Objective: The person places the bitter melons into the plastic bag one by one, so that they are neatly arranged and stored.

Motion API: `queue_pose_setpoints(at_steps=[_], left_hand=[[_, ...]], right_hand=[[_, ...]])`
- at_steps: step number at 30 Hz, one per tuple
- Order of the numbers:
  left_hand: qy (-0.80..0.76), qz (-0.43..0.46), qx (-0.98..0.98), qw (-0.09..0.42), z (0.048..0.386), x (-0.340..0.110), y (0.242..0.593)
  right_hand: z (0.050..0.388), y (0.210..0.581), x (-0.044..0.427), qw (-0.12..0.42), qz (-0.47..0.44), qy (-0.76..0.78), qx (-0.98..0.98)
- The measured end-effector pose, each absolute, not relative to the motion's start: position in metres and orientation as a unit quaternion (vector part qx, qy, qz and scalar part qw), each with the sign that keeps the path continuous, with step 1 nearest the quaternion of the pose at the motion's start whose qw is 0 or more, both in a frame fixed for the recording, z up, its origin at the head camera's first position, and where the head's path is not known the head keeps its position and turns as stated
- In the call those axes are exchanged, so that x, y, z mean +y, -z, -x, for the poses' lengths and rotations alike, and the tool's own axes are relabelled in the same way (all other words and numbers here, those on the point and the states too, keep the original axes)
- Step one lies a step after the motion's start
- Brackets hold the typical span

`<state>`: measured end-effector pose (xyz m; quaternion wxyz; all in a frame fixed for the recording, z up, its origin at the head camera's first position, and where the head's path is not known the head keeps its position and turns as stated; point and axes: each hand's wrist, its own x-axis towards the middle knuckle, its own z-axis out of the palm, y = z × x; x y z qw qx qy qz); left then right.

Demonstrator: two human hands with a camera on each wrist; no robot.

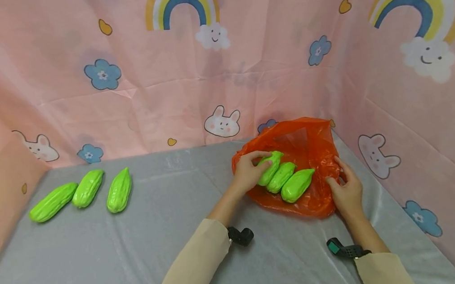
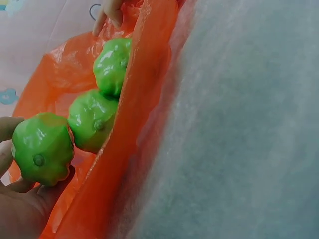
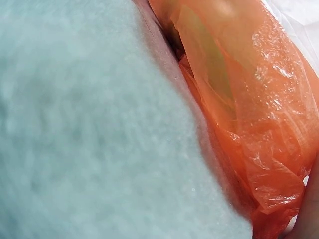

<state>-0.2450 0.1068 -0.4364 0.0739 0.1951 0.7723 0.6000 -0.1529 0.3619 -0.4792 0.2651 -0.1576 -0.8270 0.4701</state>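
Note:
An orange-red plastic bag (image 1: 288,143) lies spread open on the right side of the table. Three light green ribbed gourds lie side by side in its mouth: a left one (image 1: 272,164), a middle one (image 1: 281,178) and a right one (image 1: 297,185). My left hand (image 1: 248,172) holds the left gourd, its fingers and thumb around the sides, as the left wrist view also shows on that gourd (image 2: 44,148). At the bag's right edge, my right hand (image 1: 347,190) pinches the crumpled plastic between thumb and fingers. In the right wrist view, bag film (image 3: 269,149) hides most of that grip.
Three more green gourds lie at the table's left: a long one (image 1: 53,202), a shorter one (image 1: 88,188) and a pointed one (image 1: 119,190). The grey table cover (image 1: 176,200) meets pink printed cloth walls (image 1: 159,103) at the back and both sides.

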Motion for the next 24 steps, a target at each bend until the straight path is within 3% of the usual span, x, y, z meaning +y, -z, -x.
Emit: queue_pose_setpoints(at_steps=[16, 24], left_hand=[[-0.623, -0.136, 0.763, 0.107, 0.2522, 0.1101, 0.4424], [-0.601, -0.165, 0.775, 0.110, 0.2514, 0.1094, 0.4453]], right_hand=[[0.1518, 0.4784, 0.3606, 0.258, 0.164, -0.463, -0.832], [0.1524, 0.4777, 0.3608, 0.253, 0.168, -0.461, -0.834]])
